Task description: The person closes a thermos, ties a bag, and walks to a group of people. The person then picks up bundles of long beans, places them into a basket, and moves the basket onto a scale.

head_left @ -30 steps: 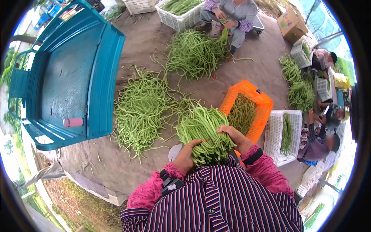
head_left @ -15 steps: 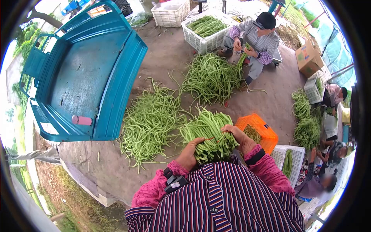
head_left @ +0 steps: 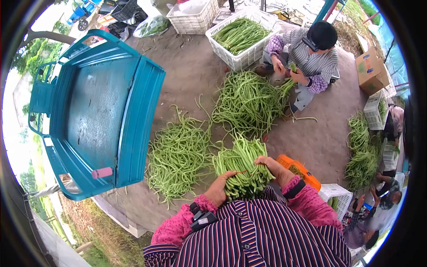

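Note:
Both of my hands hold one thick bundle of long green beans [head_left: 242,163] upright in front of my chest. My left hand [head_left: 220,188] grips its lower left side. My right hand [head_left: 275,168] wraps the right side, fingers near a thin red band across the bundle. A loose heap of long beans [head_left: 179,153] lies on the ground just left of the bundle. My sleeves are pink, my shirt striped.
A teal cart bed [head_left: 95,109] with a pink cylinder [head_left: 102,172] fills the left. An orange crate [head_left: 299,171] and a white crate [head_left: 336,196] sit at my right. A seated person [head_left: 309,55] sorts another bean pile [head_left: 249,102] by a white crate of beans [head_left: 240,38]. More people and piles are far right.
The view has tilted up and away from the ground at my right, so the orange crate shows less. My hands keep the same grip on the bundle.

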Demonstrator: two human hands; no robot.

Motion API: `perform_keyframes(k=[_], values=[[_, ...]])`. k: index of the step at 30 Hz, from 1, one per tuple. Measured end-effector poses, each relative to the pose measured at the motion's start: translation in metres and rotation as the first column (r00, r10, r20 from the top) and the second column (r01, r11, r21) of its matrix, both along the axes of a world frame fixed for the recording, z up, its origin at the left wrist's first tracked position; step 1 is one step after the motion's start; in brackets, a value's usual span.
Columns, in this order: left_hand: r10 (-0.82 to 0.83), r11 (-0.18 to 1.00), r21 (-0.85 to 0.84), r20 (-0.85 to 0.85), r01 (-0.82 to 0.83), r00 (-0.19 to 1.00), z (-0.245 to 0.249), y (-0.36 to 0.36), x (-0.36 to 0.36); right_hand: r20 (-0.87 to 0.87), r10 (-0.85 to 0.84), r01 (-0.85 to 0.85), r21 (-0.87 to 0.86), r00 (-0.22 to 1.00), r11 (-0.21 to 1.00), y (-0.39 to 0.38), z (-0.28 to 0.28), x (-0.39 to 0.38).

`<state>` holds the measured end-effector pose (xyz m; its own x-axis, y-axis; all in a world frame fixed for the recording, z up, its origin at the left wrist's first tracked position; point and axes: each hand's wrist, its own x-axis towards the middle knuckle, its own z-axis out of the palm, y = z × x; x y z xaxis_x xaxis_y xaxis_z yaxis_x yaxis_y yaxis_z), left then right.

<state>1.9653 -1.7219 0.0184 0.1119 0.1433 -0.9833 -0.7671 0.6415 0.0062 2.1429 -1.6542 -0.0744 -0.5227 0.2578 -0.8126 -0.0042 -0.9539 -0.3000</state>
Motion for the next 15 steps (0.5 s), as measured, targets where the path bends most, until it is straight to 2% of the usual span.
perform_keyframes(k=[4, 8, 12, 15], values=[[0.029, 0.999, 0.037, 0.049, -0.031, 0.998, -0.016, 0.042, -0.008, -0.004, 0.014, -0.014, -0.028, 1.000, 1.000, 0.054, 0.022, -0.008], [-0.016, 0.993, 0.121, -0.024, 0.019, 1.000, -0.002, 0.088, -0.027, -0.063, 0.002, -0.001, 0.018, 0.998, 1.000, 0.104, 0.027, -0.022], [-0.007, 0.981, 0.193, 0.053, -0.003, 0.999, -0.008, 0.142, -0.050, -0.057, -0.055, 0.054, -0.022, 0.997, 0.998, 0.152, 0.042, -0.046], [-0.046, 0.975, 0.223, 0.158, 0.010, 0.986, -0.032, 0.185, -0.083, -0.069, -0.122, 0.122, -0.002, 0.990, 0.993, 0.189, 0.027, -0.068]])
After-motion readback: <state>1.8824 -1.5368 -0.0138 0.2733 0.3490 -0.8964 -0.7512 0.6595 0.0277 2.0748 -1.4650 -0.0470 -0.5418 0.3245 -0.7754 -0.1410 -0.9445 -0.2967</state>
